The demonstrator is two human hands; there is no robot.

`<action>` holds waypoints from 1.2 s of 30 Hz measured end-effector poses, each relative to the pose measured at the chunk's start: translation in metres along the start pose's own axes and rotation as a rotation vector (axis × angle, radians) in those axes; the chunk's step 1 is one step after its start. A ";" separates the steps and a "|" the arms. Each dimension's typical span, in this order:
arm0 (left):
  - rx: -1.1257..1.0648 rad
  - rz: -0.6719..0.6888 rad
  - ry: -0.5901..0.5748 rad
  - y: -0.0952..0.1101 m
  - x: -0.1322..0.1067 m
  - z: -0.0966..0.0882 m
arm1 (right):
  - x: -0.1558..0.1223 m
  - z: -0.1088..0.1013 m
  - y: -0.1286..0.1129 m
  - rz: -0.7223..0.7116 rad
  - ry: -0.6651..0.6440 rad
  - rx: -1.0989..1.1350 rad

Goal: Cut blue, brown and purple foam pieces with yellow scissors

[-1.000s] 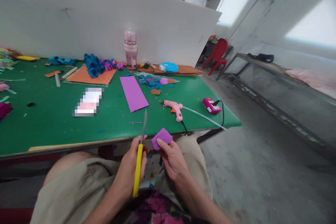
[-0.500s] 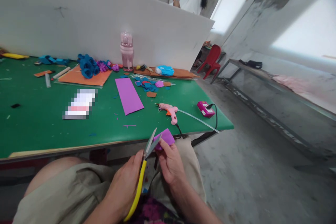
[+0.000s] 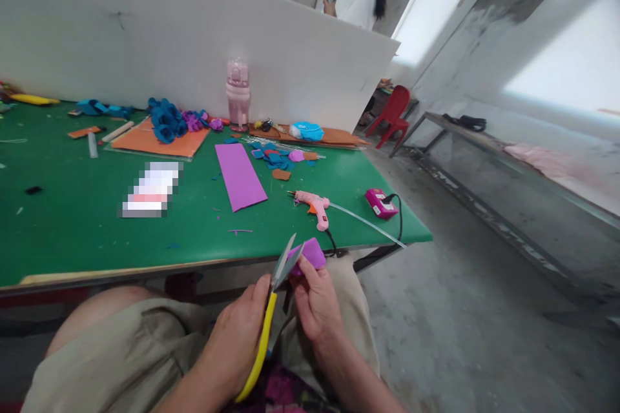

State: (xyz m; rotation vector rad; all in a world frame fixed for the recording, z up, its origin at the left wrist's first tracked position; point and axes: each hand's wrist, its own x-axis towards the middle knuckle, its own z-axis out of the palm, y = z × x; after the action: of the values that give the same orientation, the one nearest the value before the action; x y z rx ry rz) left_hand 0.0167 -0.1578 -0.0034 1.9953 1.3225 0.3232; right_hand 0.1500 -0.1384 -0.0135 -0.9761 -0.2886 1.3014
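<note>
Yellow-handled scissors (image 3: 264, 342) are gripped in my left hand (image 3: 235, 332), their blades parted and pointing up and away from me. My right hand (image 3: 317, 303) pinches a small purple piece of foam or felt sheet (image 3: 314, 253) between thumb and fingers, just beyond the table's front edge. One blade lies against the left side of that piece; whether it cuts in, I cannot tell. A pink glue gun (image 3: 312, 205) lies on the green table (image 3: 194, 245) beyond my hands, a clear glue stick (image 3: 363, 222) extending from its back.
A larger purple sheet (image 3: 240, 177) lies left of the glue gun. Blue and purple scraps (image 3: 276, 158), a pink bottle (image 3: 237, 97) and an orange sheet (image 3: 188, 147) sit farther back, before a white board (image 3: 169, 32). A magenta power block (image 3: 381, 204) is near the right edge.
The scissors and both hands have shifted slightly right and up in the picture, along with a small shift of the whole view. The blades remain parted, and both grips are the same.
</note>
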 end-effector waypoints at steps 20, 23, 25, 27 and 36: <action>-0.020 -0.018 -0.025 0.003 0.002 0.002 | -0.005 0.001 -0.001 -0.035 -0.001 -0.054; -0.027 -0.015 -0.027 0.004 0.001 0.003 | -0.005 0.002 -0.001 -0.026 0.003 -0.023; -0.038 -0.003 -0.028 0.004 0.002 0.003 | -0.005 0.001 -0.001 -0.021 0.003 -0.006; -0.044 0.006 -0.028 0.004 0.002 0.002 | -0.005 0.001 -0.001 -0.019 0.002 0.001; -0.050 0.005 -0.031 0.002 0.001 0.005 | -0.005 -0.001 -0.001 -0.028 -0.003 -0.058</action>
State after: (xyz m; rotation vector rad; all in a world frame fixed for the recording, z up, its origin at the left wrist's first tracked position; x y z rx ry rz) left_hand 0.0211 -0.1596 -0.0060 1.9550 1.2779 0.3238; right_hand 0.1497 -0.1431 -0.0118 -1.0151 -0.3430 1.2748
